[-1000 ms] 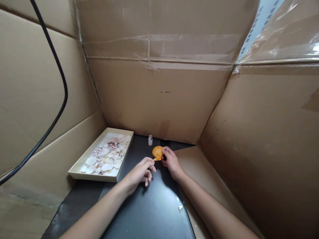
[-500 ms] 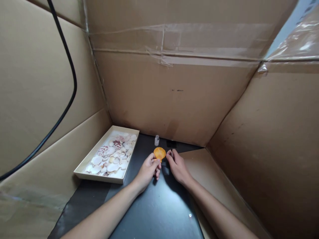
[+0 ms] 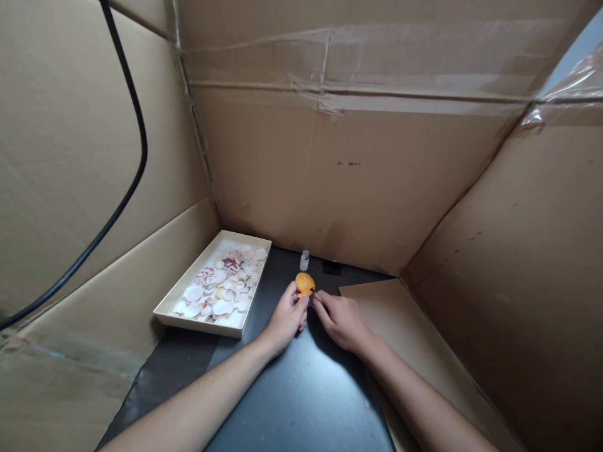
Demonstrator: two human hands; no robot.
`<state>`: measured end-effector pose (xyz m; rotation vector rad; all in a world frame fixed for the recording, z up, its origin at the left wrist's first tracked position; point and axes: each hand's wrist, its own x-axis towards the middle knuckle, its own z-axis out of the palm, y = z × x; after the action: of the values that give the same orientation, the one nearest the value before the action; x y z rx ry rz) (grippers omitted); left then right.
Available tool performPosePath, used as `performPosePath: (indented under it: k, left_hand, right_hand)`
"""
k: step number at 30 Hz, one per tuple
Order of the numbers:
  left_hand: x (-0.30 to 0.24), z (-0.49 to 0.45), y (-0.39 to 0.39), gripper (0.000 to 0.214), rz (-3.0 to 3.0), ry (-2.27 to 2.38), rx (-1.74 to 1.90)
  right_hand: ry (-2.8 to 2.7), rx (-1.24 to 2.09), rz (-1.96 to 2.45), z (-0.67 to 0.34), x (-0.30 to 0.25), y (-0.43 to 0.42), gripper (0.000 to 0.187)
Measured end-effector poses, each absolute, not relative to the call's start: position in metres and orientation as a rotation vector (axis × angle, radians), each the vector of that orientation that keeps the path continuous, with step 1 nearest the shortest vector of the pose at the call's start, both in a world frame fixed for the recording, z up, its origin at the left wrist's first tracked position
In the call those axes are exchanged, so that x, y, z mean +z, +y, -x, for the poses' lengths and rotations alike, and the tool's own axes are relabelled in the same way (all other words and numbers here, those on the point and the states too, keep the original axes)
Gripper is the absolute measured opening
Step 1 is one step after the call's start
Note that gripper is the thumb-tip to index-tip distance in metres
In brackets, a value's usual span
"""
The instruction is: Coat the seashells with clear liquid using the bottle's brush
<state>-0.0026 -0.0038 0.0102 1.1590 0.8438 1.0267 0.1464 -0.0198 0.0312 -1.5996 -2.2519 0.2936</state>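
Note:
An orange scallop shell is held upright by its lower edge in my left hand, pinched between thumb and fingers. My right hand is closed on a thin brush with a dark tip, which meets the shell's lower right part. Most of the brush is hidden by my fingers. Just behind the shell, a small clear bottle with a pale label stands on the dark tabletop.
To the left lies a shallow cream tray holding several white, pinkish and reddish-brown shells. A flat cardboard sheet lies on the right. Cardboard walls enclose the workspace, and a black cable hangs at the left.
My right hand has turned and moved in to the shell, so the brush's dark tip now shows against it. The shell has tilted slightly in my left hand. The camera view has shifted.

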Motion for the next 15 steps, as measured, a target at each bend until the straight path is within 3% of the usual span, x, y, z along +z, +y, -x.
performPosePath:
  k: [15]
  left_hand:
    - [0.0113, 0.0033, -0.0049, 0.028, -1.144, 0.821, 1.028]
  right_hand:
    - [-2.141, 0.161, 1.71, -0.1464, 0.0285, -0.0201, 0.036]
